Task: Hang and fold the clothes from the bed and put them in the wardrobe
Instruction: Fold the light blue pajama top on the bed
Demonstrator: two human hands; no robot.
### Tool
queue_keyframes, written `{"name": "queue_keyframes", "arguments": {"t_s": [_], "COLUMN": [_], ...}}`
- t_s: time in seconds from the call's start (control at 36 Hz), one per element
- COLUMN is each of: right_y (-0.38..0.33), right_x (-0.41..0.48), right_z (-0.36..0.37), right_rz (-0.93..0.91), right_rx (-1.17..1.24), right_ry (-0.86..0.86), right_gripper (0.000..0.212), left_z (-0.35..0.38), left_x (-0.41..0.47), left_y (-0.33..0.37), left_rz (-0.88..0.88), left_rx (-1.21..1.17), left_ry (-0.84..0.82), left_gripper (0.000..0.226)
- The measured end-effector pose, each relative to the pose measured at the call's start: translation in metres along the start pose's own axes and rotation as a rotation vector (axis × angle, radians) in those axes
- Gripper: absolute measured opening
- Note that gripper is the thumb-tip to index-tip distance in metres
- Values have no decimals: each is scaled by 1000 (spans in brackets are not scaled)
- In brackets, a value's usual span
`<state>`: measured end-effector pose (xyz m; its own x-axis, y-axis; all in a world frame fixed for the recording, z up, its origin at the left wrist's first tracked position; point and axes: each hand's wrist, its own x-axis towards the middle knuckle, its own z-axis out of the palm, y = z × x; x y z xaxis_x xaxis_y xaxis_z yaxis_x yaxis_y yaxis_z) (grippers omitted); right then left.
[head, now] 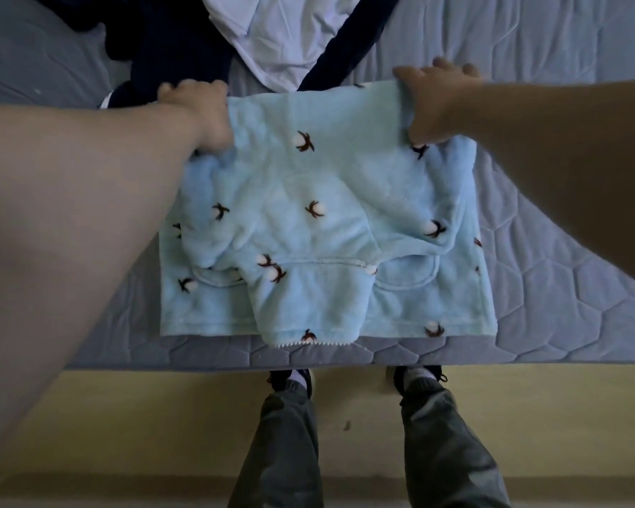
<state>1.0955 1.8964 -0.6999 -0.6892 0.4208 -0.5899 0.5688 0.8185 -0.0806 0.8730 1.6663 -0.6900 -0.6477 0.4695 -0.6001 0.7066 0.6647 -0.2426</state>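
A pale blue fleece top [327,214] printed with small cotton flowers lies on the grey quilted bed [550,258]. Its near hem runs along the bed's front edge, and its hood or upper part is doubled down over the middle, so the white-trimmed tip slightly overhangs that edge. The left hand [198,108] grips the top's far left corner with its fingers curled over the fabric, which is bunched beneath the wrist. The right hand [437,104] holds the far right corner the same way, fingers hooked over the edge and the cloth pulled fairly taut between the two hands. Beyond the top's far edge, a dark navy garment [184,42] and a white one [290,34] lie partly overlapping, not yet dealt with. Below the top's near hem, past the bed's edge, the person's legs and shoes stand on a yellowish floor [162,416]. The step in hand looks like folding: both far corners are taken up, probably to bring the far half over toward the near hem. That move calls for lifting both corners evenly, keeping the edge straight, and laying it down square so the thick fleece does not slide or bulge. Then it needs smoothing flat before being carried to the wardrobe, which is out of view. The two garments beyond it remain.
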Motion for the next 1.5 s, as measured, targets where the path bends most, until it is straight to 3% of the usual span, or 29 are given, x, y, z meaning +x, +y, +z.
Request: {"name": "queue_keyframes", "arguments": {"t_s": [0.08, 0.17, 0.31, 0.39, 0.5, 0.75, 0.89, 1.03, 1.17, 1.33, 1.42, 1.5], "right_y": [-6, -7, -11, -16, -20, -25, -18, -11, -10, -4, -8, -14], "right_x": [5, 8, 7, 4, 0, -24, -74, -132, -192, -237, -244, -245], "right_z": [-11, -19, -26, -33, -41, -39, -18, -11, 2, 53, 83, 111], "right_rz": [38, 57, 62, 46, 49, 27, -111, -240, -279, -338, -299, -257], "right_rx": [6, -20, -83, -119, -112, -176, -298, -364, -306, -394, -386, -347], "right_ry": [-126, -188, -197, -88, 134, 326, 475, 485, 398, 262, 92, -122], "right_gripper": [103, 99, 57, 39, 27, 38, 45, 48, 52, 48, 57, 72], "left_z": [-1, 0, -9, -12, -2, 9, 16, 21, 42, 105, 137, 162], "left_x": [1, 1, -4, -7, -10, -39, -89, -151, -214, -260, -270, -270], "left_y": [-1, -4, -12, -16, -24, -42, -49, -53, -52, -46, -32, -16], "left_rz": [24, 37, 47, 21, -54, -29, 78, 198, 256, 496, 503, 391], "left_rx": [30, 42, 51, 61, 86, 64, 115, 77, 32, 112, 123, 84], "left_ry": [-26, -44, -88, 28, 203, 423, 504, 515, 510, 445, 265, 8], "left_gripper": [65, 67, 25, 16, 27, 29, 35, 39, 35, 23, 32, 43]}}
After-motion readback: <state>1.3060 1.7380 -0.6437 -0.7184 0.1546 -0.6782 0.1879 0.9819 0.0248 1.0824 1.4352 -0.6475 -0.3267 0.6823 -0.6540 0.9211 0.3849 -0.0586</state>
